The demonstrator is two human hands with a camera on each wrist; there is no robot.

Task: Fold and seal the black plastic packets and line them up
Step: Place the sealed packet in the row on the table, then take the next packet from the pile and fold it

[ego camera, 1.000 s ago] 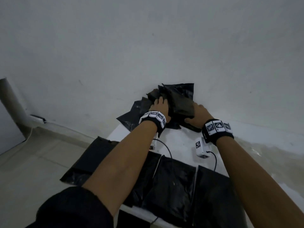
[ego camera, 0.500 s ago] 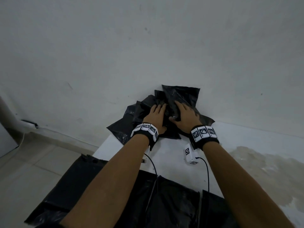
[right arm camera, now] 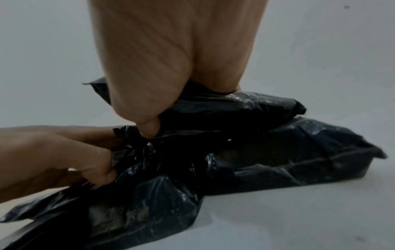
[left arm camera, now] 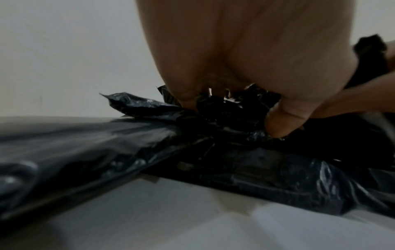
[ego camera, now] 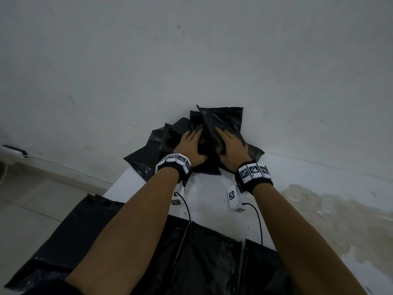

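Note:
A heap of crumpled black plastic packets point(ego camera: 221, 122) lies against the wall at the far end of the white table point(ego camera: 212, 188). Both hands are on the heap, side by side. My left hand point(ego camera: 189, 145) pinches a bunched fold of black plastic between thumb and fingers point(left arm camera: 233, 113). My right hand point(ego camera: 229, 145) grips a packet from the top of the heap, thumb pressed into the plastic below it point(right arm camera: 188, 108). The left hand point(right arm camera: 64, 160) also shows in the right wrist view. A row of flat black packets point(ego camera: 212, 262) lies along the near edge.
The leftmost flat packet point(ego camera: 63, 241) hangs over the table's left edge, above the tiled floor. Small white sensor boxes point(ego camera: 232, 195) with cables hang below both wrists. A yellowish stain point(ego camera: 329, 220) covers the table's right side. The wall stands right behind the heap.
Both hands have pushed further into the heap and lie lower and flatter on it. The packet held up between them a second ago is down. The view has moved closer.

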